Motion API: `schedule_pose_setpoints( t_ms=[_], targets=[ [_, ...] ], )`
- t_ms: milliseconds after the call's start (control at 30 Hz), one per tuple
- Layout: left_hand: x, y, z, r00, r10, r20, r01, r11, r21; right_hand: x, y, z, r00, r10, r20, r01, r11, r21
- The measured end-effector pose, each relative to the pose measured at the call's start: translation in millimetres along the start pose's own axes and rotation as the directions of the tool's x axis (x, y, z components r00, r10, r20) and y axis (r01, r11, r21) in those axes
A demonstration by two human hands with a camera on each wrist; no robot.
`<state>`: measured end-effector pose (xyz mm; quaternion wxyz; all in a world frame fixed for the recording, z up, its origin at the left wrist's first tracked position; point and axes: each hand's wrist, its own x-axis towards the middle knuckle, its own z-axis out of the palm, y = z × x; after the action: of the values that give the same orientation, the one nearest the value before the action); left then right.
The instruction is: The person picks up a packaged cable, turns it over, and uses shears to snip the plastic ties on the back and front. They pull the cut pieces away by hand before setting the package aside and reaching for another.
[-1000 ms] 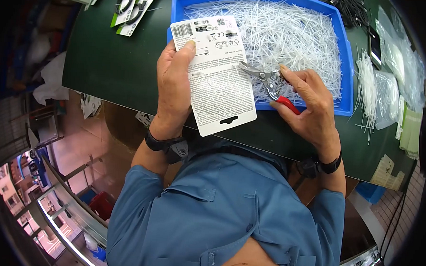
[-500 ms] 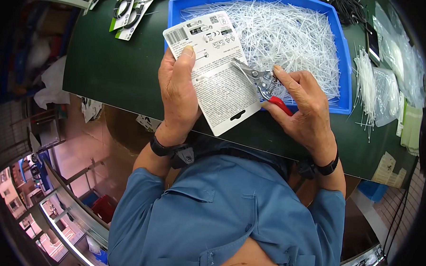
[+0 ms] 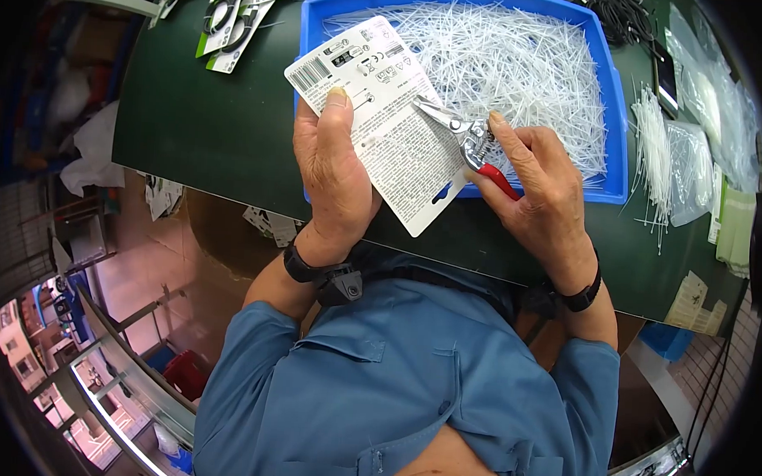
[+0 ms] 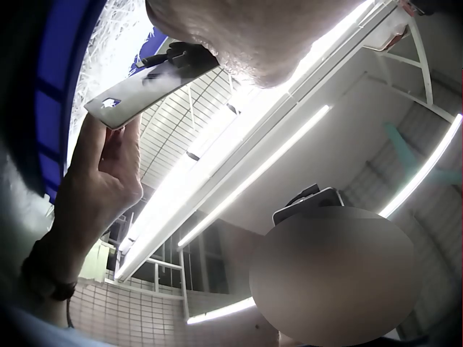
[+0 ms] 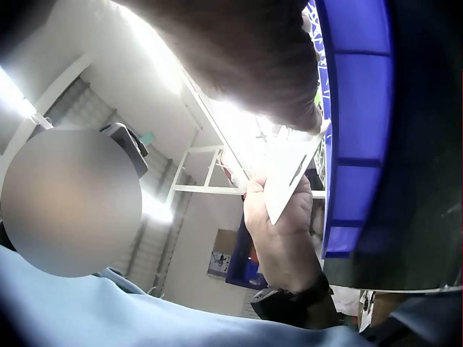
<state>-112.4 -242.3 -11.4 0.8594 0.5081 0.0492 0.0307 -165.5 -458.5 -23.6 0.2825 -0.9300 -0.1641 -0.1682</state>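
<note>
My left hand (image 3: 337,172) holds a white printed packaging card (image 3: 393,153) with a barcode at one end and a hanging slot at the other. The thumb lies across its printed face, and the other fingers are hidden behind it. In my right hand (image 3: 545,181) are red-handled pruning shears (image 3: 470,140), their metal blades overlapping the card near its right edge. Seen from the left wrist, the card (image 4: 145,90) is tilted with its slot end towards the right hand (image 4: 98,184). The right wrist view shows the left hand (image 5: 282,224) behind the card (image 5: 286,177).
A blue tray (image 3: 618,155) full of thin white plastic strips stands behind the hands on the green table (image 3: 199,128). Carded black cables (image 3: 228,31) lie at the back left. On the right are a bundle of white strips (image 3: 653,148), clear bags (image 3: 690,166) and a dark phone (image 3: 665,80).
The card has turned anticlockwise, its slot end swinging right and its barcode end left. My left hand has shifted slightly right and down. The right hand has moved a little left with the shears.
</note>
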Motion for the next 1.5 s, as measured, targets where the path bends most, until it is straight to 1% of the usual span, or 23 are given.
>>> schedule_pose_setpoints(
  t_ms=[67, 167, 233, 333, 367, 467, 500, 567, 633, 733, 833, 1033, 1167, 1267, 1367, 1500],
  targets=[
    [1.3, -0.1, 0.0, 1.000, 0.005, 0.001, -0.005, 1.000, 0.006, 0.1, 0.8, 2.8, 0.999, -0.025, -0.032, 0.024, 0.999, -0.022],
    [2.3, 1.0, -0.1, 0.999, -0.025, 0.023, 0.025, 1.000, 0.000, 6.6, -2.6, -2.6, 0.998, -0.044, -0.039, 0.041, 0.996, -0.074],
    [2.3, 0.7, 0.3, 1.000, -0.019, 0.025, 0.019, 1.000, 0.007, 8.0, -2.7, -3.7, 0.998, -0.055, -0.043, 0.050, 0.994, -0.102],
    [1.8, -0.4, 1.2, 0.999, -0.010, 0.034, 0.010, 1.000, 0.023, 5.3, -0.4, -1.7, 1.000, 0.004, -0.001, -0.004, 1.000, -0.004],
    [1.1, -0.6, 1.3, 0.999, -0.004, 0.036, 0.004, 1.000, 0.020, 5.0, -0.3, -2.0, 1.000, 0.007, -0.001, -0.007, 1.000, -0.004],
    [-1.4, -2.2, 1.4, 0.999, 0.006, 0.037, -0.006, 1.000, 0.014, 5.3, -0.1, -2.9, 0.995, 0.065, 0.071, -0.076, 0.984, 0.161],
    [-2.4, -3.3, 1.9, 0.999, 0.021, 0.030, -0.022, 1.000, 0.020, 5.3, -0.1, -2.6, 0.995, 0.066, 0.072, -0.077, 0.984, 0.162],
    [-3.5, -4.9, 2.6, 0.998, 0.054, 0.018, -0.055, 0.998, 0.032, 5.8, -0.8, -1.8, 0.999, 0.025, 0.036, -0.030, 0.990, 0.139],
    [-3.5, -6.1, 1.7, 0.997, 0.064, 0.032, -0.065, 0.997, 0.041, 5.6, -1.7, -1.2, 1.000, 0.005, 0.017, -0.007, 0.992, 0.126],
    [-2.9, -7.1, 1.3, 0.995, 0.081, 0.058, -0.085, 0.994, 0.062, 2.4, -4.5, -0.5, 0.997, 0.061, 0.051, -0.069, 0.983, 0.172],
    [-0.7, -5.9, 4.0, 0.997, 0.056, 0.057, -0.058, 0.997, 0.042, 2.5, -5.4, 1.3, 0.997, 0.069, 0.047, -0.076, 0.985, 0.154],
    [6.0, -12.2, -2.6, 0.997, 0.037, 0.065, -0.041, 0.997, 0.062, 3.1, -2.9, 4.5, 0.995, 0.084, 0.061, -0.092, 0.987, 0.133],
    [11.3, -19.8, -3.1, 0.998, 0.027, 0.058, -0.031, 0.997, 0.069, 4.3, -5.4, 2.8, 0.994, 0.082, 0.065, -0.092, 0.983, 0.157],
    [13.1, -22.3, -3.5, 0.998, 0.038, 0.052, -0.041, 0.997, 0.063, 6.0, -14.5, 0.7, 0.994, 0.018, 0.105, -0.046, 0.962, 0.269],
    [12.5, -20.0, -1.2, 0.996, 0.063, 0.062, -0.067, 0.995, 0.067, 6.5, -16.8, 0.1, 0.993, 0.025, 0.115, -0.056, 0.960, 0.275],
    [12.9, -19.5, -2.4, 0.995, 0.064, 0.074, -0.068, 0.996, 0.052, 6.2, -17.5, -0.9, 0.991, 0.036, 0.130, -0.073, 0.953, 0.293]
  ],
)
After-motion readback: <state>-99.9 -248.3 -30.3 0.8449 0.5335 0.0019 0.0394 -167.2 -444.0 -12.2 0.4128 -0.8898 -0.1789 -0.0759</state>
